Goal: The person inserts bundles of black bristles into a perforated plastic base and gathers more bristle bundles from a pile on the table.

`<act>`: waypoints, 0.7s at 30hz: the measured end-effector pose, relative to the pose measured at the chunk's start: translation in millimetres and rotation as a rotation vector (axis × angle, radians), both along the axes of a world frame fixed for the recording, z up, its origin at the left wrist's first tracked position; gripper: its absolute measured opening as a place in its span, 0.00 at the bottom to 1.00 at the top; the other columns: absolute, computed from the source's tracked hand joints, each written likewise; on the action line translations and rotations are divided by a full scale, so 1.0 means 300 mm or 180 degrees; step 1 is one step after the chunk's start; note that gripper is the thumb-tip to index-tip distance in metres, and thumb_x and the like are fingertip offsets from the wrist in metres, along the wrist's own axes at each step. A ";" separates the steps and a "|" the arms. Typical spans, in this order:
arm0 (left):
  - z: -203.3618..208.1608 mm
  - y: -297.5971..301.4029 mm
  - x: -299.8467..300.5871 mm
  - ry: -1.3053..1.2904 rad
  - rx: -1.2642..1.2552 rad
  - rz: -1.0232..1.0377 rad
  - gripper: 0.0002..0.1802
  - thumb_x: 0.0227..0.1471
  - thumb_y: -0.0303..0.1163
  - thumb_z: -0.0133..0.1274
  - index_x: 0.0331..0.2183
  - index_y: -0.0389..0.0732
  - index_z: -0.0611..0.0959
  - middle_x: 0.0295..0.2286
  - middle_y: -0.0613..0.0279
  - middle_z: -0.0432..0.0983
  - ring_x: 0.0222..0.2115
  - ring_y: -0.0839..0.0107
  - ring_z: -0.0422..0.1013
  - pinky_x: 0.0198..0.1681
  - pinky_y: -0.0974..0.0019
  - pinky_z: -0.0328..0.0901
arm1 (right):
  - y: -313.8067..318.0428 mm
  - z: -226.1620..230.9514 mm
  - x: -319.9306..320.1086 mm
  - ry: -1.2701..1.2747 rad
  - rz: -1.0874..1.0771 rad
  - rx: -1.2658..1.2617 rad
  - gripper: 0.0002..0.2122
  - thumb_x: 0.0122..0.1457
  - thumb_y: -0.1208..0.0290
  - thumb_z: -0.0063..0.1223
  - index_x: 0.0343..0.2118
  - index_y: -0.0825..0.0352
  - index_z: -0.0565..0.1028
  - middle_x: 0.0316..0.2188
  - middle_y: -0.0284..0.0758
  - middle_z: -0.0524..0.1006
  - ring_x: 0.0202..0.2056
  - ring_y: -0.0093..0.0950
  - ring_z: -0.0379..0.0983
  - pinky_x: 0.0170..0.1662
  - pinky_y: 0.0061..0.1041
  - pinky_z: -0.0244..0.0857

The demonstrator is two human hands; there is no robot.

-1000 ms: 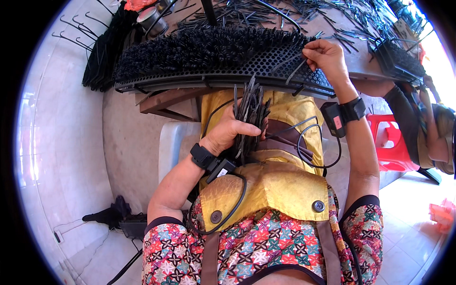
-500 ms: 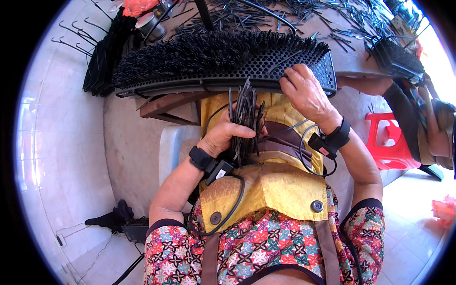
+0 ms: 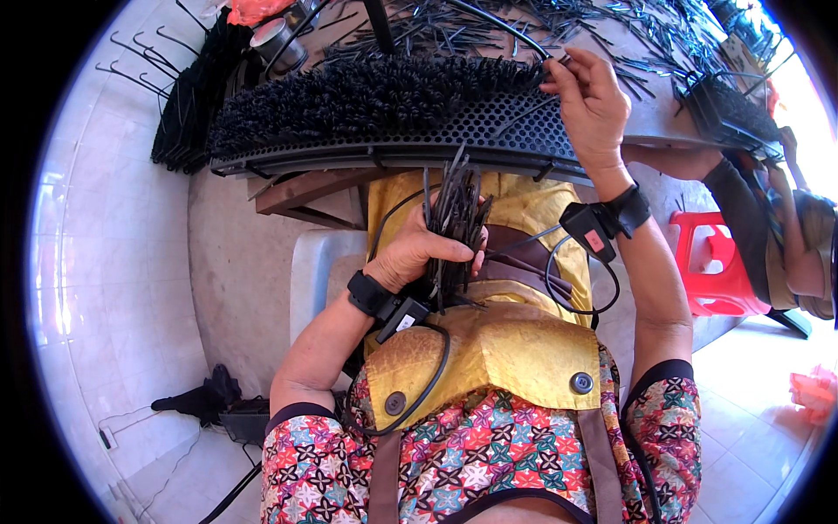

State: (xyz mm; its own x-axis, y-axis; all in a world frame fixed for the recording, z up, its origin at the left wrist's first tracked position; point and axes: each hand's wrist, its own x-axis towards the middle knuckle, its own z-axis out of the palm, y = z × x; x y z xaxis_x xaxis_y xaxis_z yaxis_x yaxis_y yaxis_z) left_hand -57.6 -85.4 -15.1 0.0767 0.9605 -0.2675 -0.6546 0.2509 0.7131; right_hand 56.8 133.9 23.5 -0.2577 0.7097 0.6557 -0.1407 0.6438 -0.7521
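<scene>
The left hand is positioned in front of the perforated panel, low and near the apron. Its thumb and fingers are clamped around a bundle of dark strips. The bundle's long axis runs roughly away from the body; its far ends point toward the front edge of the panel.

The right hand is positioned over the right end of the panel, with thumb and index finger brought close together at the tips. Whether a strip is pinched between them cannot be told.

Governing relation, as judged: the bundle lies to the left of the right-hand fingers and closer to the body, well apart from them. The left hand is the nearer hand to the bundle.

One loose strip lies diagonally over the bare holes, its far end angled to the right, toward the right hand. Dense standing strips fill the left and rear of the panel. Scattered strips cover the bench behind.
</scene>
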 end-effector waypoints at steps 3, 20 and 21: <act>0.006 -0.003 0.005 0.0076 -0.0003 0.0077 0.35 0.32 0.18 0.58 0.47 0.41 0.68 0.29 0.54 0.73 0.26 0.60 0.73 0.31 0.59 0.69 | 0.016 -0.027 -0.033 -0.0103 -0.0014 0.0094 0.09 0.53 0.80 0.53 0.38 0.72 0.71 0.26 0.35 0.77 0.26 0.16 0.74 0.28 0.16 0.70; 0.047 -0.002 -0.021 0.0334 0.0128 0.0765 0.24 0.34 0.21 0.55 0.40 0.36 0.71 0.28 0.54 0.73 0.24 0.62 0.72 0.27 0.61 0.70 | 0.008 0.009 -0.032 -0.2137 -0.0147 0.2587 0.09 0.39 0.77 0.53 0.28 0.68 0.72 0.25 0.39 0.71 0.33 0.40 0.68 0.34 0.35 0.66; 0.050 -0.002 -0.020 0.0337 0.0132 0.0773 0.24 0.34 0.21 0.55 0.40 0.36 0.71 0.27 0.54 0.73 0.24 0.63 0.72 0.27 0.61 0.70 | -0.003 0.017 -0.020 -0.2260 0.0049 0.2719 0.10 0.38 0.76 0.54 0.28 0.68 0.72 0.25 0.38 0.70 0.32 0.39 0.67 0.34 0.34 0.66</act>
State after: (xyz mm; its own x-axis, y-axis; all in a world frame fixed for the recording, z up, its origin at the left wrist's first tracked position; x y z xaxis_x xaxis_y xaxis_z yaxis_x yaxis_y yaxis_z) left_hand -63.5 -86.0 -0.2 -0.1835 0.9577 -0.2218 -0.6134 0.0648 0.7871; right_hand 50.8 132.9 28.5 -0.7737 0.0885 0.6274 0.1337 0.9907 0.0251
